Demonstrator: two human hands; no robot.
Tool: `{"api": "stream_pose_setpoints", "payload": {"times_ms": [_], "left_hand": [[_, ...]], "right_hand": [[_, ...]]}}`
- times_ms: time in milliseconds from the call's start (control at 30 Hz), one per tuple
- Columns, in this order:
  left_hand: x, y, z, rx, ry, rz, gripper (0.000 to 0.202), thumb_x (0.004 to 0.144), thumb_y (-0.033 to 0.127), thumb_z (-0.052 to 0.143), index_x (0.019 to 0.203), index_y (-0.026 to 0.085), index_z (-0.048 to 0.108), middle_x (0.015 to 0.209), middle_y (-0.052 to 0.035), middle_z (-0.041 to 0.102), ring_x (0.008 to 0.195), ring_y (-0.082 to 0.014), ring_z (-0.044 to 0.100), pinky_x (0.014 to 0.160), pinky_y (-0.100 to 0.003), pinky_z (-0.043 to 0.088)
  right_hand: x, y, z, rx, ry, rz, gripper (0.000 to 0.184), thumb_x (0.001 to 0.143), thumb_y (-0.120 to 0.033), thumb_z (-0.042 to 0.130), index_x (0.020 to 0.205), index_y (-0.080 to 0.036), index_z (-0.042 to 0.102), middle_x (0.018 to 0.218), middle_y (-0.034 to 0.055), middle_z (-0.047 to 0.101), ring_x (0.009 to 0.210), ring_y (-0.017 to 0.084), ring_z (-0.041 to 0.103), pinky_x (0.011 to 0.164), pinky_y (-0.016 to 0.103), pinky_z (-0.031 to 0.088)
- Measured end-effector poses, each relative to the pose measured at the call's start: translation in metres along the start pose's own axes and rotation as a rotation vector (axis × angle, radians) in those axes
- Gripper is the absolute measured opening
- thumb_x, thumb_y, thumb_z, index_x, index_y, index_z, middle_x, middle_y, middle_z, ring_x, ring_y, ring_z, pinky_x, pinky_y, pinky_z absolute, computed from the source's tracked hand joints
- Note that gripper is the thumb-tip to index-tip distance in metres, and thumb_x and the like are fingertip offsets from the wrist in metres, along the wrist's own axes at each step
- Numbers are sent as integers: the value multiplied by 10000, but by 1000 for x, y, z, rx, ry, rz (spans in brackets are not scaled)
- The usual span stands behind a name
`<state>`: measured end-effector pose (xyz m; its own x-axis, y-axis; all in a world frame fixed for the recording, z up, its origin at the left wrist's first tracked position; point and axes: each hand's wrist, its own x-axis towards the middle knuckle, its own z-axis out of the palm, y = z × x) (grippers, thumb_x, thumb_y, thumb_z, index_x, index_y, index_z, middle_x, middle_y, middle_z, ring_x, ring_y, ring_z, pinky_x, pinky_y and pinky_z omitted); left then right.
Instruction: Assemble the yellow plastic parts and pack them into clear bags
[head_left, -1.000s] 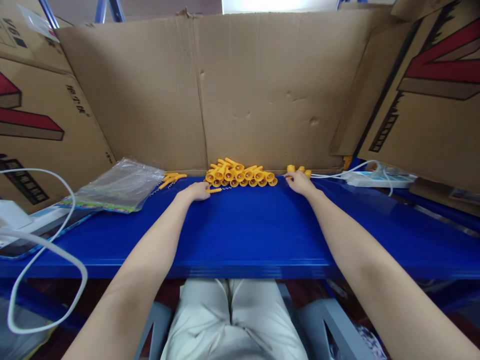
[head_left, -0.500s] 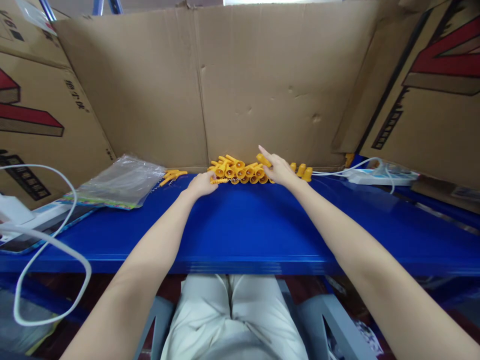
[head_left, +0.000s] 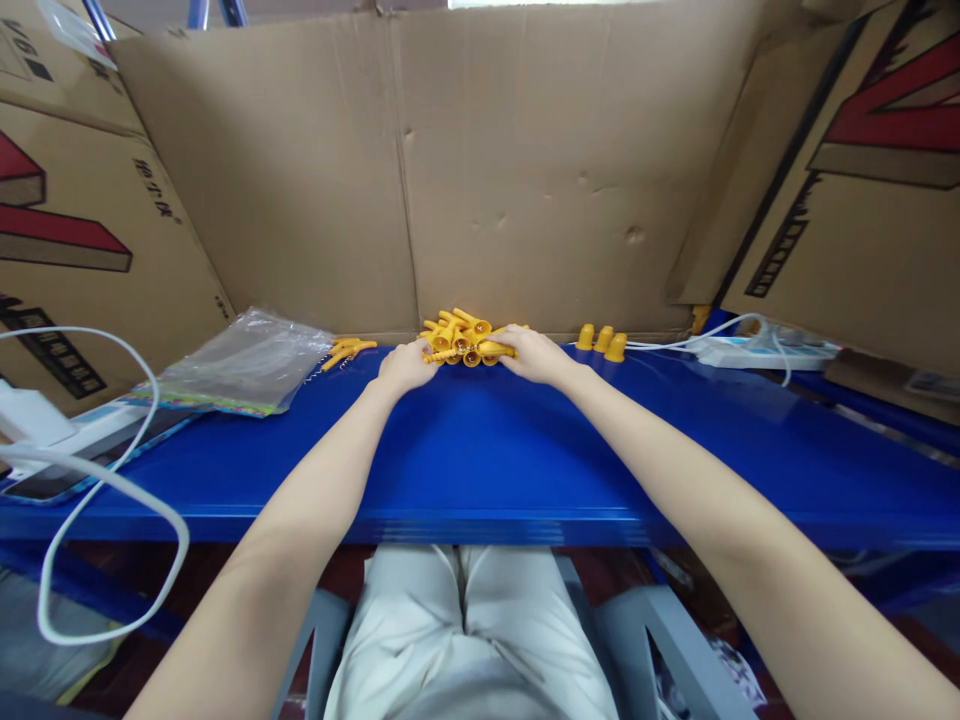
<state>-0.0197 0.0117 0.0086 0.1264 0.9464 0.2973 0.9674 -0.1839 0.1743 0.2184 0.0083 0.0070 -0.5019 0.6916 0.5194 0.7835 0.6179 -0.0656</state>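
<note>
A heap of small yellow plastic parts (head_left: 459, 335) lies at the back of the blue table (head_left: 480, 450), against the cardboard wall. My left hand (head_left: 405, 366) is closed on a thin yellow ribbed piece (head_left: 435, 356) at the heap's left edge. My right hand (head_left: 531, 354) is closed on a yellow part (head_left: 496, 349) at the heap's right side. The two hands almost meet in front of the heap. Three yellow caps (head_left: 600, 340) stand in a row to the right of my right hand.
A clear plastic bag (head_left: 240, 365) lies at the left, with a few loose yellow pieces (head_left: 346, 350) beside it. A white cable (head_left: 97, 480) loops at the left edge. A white power strip (head_left: 757, 352) sits at the right. Cardboard boxes (head_left: 540, 170) wall in the table.
My right hand left the three caps at the right, moved left over the heap and closed on a yellow part. My left hand picked up the ribbed piece and edged right toward it.
</note>
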Motion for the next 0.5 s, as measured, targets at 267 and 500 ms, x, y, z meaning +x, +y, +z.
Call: {"api": "stream_pose_setpoints", "payload": {"times_ms": [267, 500], "left_hand": [[-2, 2, -1, 41, -9, 3, 326, 766, 356, 510, 1065, 250, 585, 1072, -83, 675, 1010, -292, 619, 808, -356, 474], [-3, 11, 9, -15, -74, 229, 340, 750, 365, 552, 1064, 234, 563, 1044, -64, 674, 964, -252, 626, 783, -309, 463]], "right_hand": [[-2, 4, 1, -9, 9, 5, 401, 844, -186, 529, 1240, -221, 582, 1109, 94, 600, 1004, 226, 585, 884, 350, 444], [-2, -23, 3, -53, -102, -114, 390, 848, -143, 515, 1229, -166, 596, 1058, 117, 606, 986, 222, 576, 863, 334, 435]]}}
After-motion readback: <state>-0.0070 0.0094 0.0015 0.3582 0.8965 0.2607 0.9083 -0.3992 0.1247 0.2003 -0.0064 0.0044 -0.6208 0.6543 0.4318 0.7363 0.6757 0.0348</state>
